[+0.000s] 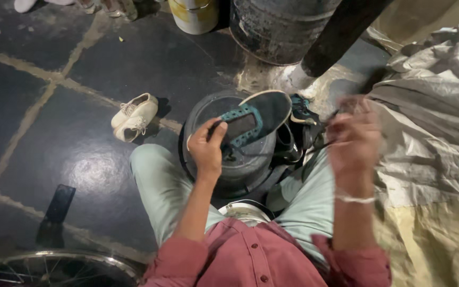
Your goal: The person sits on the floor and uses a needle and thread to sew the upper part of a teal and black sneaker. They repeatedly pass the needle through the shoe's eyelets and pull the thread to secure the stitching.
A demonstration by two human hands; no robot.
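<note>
While the left hand curls its fingers over the heel end of a dark shoe with teal eyelet trim, the shoe lies sole-edge up on an overturned grey metal tub between the person's knees. Raised and blurred, the right hand seems to pinch a thin dark thread running back toward the shoe. A white sneaker lies on the dark stone floor, well apart.

Likely a cobbler's floor workshop: shoes, drums, sacking.
</note>
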